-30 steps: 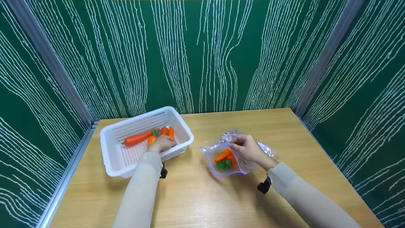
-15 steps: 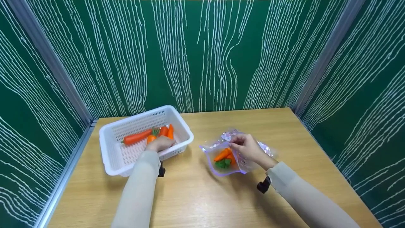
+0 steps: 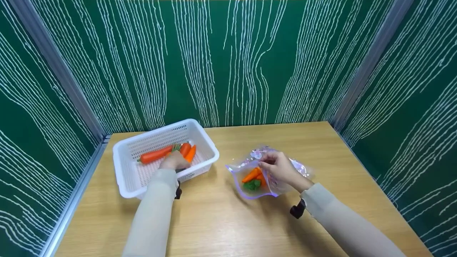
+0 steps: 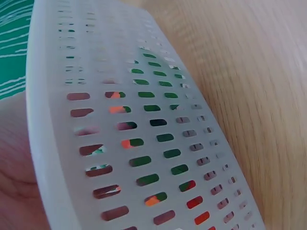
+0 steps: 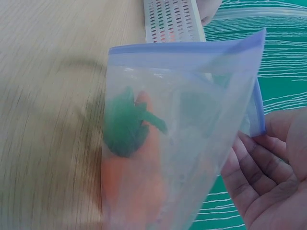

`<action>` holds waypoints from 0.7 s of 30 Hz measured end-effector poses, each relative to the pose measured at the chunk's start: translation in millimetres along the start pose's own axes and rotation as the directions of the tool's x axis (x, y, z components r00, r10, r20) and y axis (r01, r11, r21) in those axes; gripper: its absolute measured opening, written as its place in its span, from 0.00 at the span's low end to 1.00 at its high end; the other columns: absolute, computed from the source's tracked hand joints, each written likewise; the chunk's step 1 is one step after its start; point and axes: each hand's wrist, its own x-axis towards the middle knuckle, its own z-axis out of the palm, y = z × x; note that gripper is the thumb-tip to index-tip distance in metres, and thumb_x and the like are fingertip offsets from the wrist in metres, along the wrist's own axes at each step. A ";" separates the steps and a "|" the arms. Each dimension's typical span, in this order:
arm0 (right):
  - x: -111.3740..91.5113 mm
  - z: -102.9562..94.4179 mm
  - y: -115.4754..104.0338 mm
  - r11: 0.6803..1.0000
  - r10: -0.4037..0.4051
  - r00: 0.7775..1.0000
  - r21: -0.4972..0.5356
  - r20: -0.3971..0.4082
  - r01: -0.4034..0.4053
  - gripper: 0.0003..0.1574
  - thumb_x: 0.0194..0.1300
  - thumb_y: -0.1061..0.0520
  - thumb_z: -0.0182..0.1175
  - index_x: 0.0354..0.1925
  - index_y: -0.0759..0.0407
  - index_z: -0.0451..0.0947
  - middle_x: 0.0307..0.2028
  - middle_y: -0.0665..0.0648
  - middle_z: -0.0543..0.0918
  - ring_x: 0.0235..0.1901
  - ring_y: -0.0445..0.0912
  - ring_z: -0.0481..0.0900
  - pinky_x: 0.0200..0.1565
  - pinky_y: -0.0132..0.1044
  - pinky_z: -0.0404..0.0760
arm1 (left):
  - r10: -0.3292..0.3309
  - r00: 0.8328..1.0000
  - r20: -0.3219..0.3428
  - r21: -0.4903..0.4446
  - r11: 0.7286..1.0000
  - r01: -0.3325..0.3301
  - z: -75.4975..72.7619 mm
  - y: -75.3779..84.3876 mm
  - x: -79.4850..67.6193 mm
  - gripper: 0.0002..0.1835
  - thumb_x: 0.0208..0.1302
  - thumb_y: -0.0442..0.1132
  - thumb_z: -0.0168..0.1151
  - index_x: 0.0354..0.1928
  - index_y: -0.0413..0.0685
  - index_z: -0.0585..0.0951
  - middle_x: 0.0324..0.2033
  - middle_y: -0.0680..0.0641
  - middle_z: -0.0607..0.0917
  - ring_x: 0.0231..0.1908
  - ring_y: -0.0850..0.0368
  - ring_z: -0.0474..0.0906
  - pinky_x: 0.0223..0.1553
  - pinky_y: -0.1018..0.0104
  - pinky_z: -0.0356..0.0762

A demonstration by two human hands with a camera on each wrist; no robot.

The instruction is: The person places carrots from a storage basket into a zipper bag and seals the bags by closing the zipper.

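Note:
In the head view my left hand (image 3: 175,161) reaches over the near wall into a white basket (image 3: 123,178). Its fingertips are hidden, at the lower end of a small orange carrot (image 3: 191,152). Beside it lie a long red-orange carrot (image 3: 154,155) and another carrot (image 3: 185,148). In the left wrist view, the basket's slotted wall (image 4: 129,158) blocks most of the hand; green and orange show through its slots. My right hand (image 3: 280,167) pinches the upper edge of a clear zip bag (image 3: 237,191) with a purple rim. Small carrots (image 5: 144,177) with green tops (image 5: 125,127) lie inside the bag.
Basket and bag rest on a wooden table (image 3: 228,225), with a strip of bare wood between them. Green panels (image 3: 221,89) with white streaks enclose its back and sides. Metal posts (image 3: 364,67) stand at the back corners.
My left hand has shifted left inside the basket. The small carrot's lower end has swung left and nearer, so it now lies tilted. My right hand and the bag have stayed in place.

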 end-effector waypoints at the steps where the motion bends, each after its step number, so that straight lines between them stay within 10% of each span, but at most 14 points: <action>1: -0.3 -0.4 0.0 1.000 0.003 1.000 0.000 0.002 -0.003 0.06 0.73 0.65 0.69 0.41 0.70 0.88 0.33 0.58 0.88 0.31 0.44 0.78 0.33 0.28 0.80 | 0.008 1.000 -0.018 -0.003 1.000 -0.008 1.3 -0.6 2.4 0.38 0.65 0.40 0.77 0.73 0.37 0.74 0.60 0.39 0.79 0.60 0.41 0.74 0.73 0.45 0.74; 21: -2.8 -6.7 -0.7 0.999 0.041 0.999 -0.005 0.005 -0.041 0.05 0.74 0.62 0.69 0.42 0.65 0.88 0.35 0.58 0.89 0.33 0.46 0.79 0.35 0.28 0.82 | 0.119 0.990 -0.079 0.050 0.992 -0.115 10.4 -10.2 14.4 0.28 0.67 0.32 0.72 0.68 0.42 0.79 0.53 0.40 0.83 0.54 0.41 0.79 0.66 0.48 0.78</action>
